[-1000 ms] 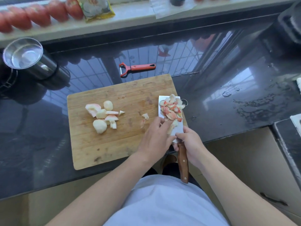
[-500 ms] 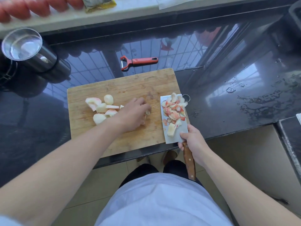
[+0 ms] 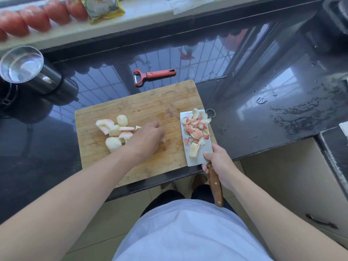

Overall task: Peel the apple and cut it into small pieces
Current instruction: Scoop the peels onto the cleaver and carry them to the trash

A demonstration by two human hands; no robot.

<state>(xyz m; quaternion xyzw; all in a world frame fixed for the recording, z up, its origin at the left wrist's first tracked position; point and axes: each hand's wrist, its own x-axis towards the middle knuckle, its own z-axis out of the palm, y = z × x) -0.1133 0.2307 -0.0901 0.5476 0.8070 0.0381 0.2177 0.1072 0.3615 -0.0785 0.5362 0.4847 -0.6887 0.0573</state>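
A wooden cutting board [image 3: 143,102] lies on the dark counter. Several peeled apple chunks [image 3: 113,129] sit at its left. My left hand [image 3: 148,137] is over the board's middle, fingers curled over a small apple scrap that is mostly hidden. My right hand [image 3: 218,161] grips the wooden handle of a cleaver [image 3: 197,157] held flat at the board's right edge. Its blade carries a pile of red apple peels [image 3: 196,127] and a pale core piece.
A red peeler [image 3: 154,75] lies beyond the board. A steel cup [image 3: 22,66] stands at the far left. Red fruit [image 3: 35,17] and a packet line the window ledge. Water is spilled on the counter at the right [image 3: 301,113].
My left hand left the cleaver's blade and moved to the board's middle, next to the apple chunks. The cleaver with the peels stayed at the board's right edge.
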